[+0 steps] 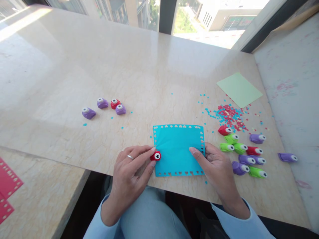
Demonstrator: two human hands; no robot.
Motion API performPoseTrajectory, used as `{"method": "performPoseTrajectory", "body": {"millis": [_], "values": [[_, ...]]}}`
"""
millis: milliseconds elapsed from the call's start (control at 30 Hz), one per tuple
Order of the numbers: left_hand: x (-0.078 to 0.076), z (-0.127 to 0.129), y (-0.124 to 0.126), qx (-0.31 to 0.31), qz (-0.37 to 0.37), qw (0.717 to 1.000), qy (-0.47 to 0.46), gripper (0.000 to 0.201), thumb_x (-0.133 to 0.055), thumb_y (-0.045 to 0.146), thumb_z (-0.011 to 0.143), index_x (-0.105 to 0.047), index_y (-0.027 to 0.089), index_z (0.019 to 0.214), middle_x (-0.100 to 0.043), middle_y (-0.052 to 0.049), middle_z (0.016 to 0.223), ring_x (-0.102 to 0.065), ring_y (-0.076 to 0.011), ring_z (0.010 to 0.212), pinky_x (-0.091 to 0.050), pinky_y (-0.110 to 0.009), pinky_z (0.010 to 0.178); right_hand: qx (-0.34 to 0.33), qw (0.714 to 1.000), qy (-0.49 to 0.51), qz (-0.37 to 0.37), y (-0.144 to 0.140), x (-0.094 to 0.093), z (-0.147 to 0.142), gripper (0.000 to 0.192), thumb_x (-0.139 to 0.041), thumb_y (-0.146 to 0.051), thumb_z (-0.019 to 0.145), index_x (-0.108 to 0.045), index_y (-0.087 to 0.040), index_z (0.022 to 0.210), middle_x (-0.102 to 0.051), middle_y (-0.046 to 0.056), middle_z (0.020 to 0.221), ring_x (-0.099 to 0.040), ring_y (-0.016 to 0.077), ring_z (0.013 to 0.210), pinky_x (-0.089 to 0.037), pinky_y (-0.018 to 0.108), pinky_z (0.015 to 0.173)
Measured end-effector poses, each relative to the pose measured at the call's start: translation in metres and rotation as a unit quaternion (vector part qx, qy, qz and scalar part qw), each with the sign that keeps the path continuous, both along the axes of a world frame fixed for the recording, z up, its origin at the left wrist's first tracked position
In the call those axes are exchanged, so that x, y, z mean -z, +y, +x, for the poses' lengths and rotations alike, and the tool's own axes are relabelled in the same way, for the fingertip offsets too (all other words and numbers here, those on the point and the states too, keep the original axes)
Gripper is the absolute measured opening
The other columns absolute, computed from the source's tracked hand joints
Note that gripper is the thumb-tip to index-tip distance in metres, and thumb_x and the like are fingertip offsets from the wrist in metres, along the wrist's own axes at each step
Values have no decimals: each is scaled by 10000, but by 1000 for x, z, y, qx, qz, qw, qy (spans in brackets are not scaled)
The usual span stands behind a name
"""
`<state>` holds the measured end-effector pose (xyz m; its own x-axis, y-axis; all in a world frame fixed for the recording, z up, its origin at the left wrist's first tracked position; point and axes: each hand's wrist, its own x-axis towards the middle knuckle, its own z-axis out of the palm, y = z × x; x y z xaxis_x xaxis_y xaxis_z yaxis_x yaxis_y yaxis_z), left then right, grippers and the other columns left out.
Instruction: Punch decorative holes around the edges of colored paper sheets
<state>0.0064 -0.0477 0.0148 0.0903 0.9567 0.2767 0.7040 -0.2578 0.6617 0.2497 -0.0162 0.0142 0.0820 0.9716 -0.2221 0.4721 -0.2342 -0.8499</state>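
Observation:
A blue sheet of paper (178, 151) lies over the front part of the table, with small star and heart holes along its top, right and bottom edges and at the upper left. Its left edge meets a red craft punch (156, 155) that bears a heart mark on its white button. My left hand (133, 167) grips this punch between thumb and fingers; a ring is on one finger. With its thumb on top and fingers beneath, my right hand (211, 162) pinches the sheet's right edge.
Several purple, green and red punches (240, 147) crowd the right side. Behind them sit a confetti pile (230, 116) and a pale green sheet (239, 89). More punches (102, 103) stand at left. Punched red paper (8, 182) lies far left. A window (211, 20) borders the back.

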Motion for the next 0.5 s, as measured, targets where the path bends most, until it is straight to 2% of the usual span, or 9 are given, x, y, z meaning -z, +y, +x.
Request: {"method": "performPoseTrajectory", "body": {"millis": [133, 367, 500], "values": [[1, 1, 0, -3, 5, 1000, 4, 266, -611, 282, 904, -670, 345, 1155, -698, -5, 1119, -625, -239, 1018, -522, -437, 857, -3, 1000, -14, 5, 1, -3, -1, 313, -643, -515, 837, -724, -220, 903, -699, 31, 787, -581, 176, 605, -483, 281, 519], [-1, 1, 1, 7, -1, 1000, 5, 233, -618, 230, 904, -691, 259, 1124, -702, -32, 1113, -615, -212, 1014, -482, -392, 878, -15, 1000, -5, -8, 2, -2, 0, 340, -630, -502, 855, -720, -192, 963, -697, 33, 822, -581, 172, 645, -480, 270, 545], [0, 2, 3, 1, 2, 1000, 3, 231, -628, 230, 900, -694, 246, 1121, -700, -33, 1106, -610, -209, 1015, -467, -387, 878, -19, 1000, -11, 5, 2, -3, 0, 343, -629, -501, 854, -718, -181, 940, -680, 28, 782, -558, 165, 636, -469, 267, 554]]}}
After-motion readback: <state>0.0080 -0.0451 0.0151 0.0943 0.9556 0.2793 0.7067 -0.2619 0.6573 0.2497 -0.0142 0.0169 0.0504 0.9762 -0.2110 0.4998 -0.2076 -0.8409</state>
